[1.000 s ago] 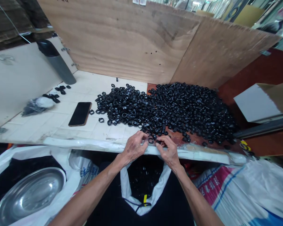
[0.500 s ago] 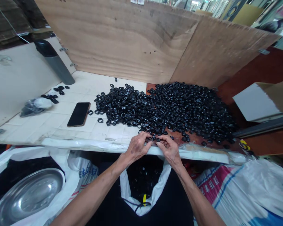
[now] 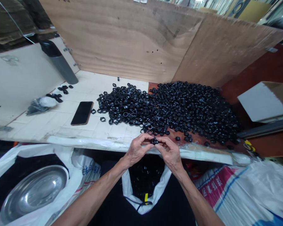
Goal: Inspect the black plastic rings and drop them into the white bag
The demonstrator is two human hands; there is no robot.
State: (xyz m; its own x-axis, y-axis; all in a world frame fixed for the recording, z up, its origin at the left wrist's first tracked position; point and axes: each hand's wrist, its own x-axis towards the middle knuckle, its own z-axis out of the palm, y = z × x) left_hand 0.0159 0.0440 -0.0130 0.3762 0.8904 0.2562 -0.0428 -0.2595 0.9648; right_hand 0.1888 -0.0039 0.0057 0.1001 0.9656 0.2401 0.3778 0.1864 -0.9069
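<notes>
My left hand (image 3: 138, 147) and my right hand (image 3: 170, 152) meet over the front edge of the bench. Between their fingertips are small black plastic parts (image 3: 154, 141), pressed together. On the left side a black ring is pinched between thumb and finger; the right fingers pinch a smaller black piece, partly hidden. Just behind my hands lies a large heap of loose black rings (image 3: 124, 106), which merges into a pile of smaller black pieces (image 3: 198, 110) on the right. Below my hands hangs an open white bag (image 3: 163, 179) with black parts inside.
A phone (image 3: 82, 113), a grey bottle (image 3: 64, 67) and a small plastic bag of parts (image 3: 41, 105) are on the left. Plywood boards (image 3: 122, 37) wall the back. A white box (image 3: 260, 102) stands right. A metal basin (image 3: 35, 191) and a printed sack (image 3: 228, 188) flank me below.
My hands have come together, bringing the black ring and the smaller piece into contact. The camera view has shifted slightly, so the scene sits a little farther right.
</notes>
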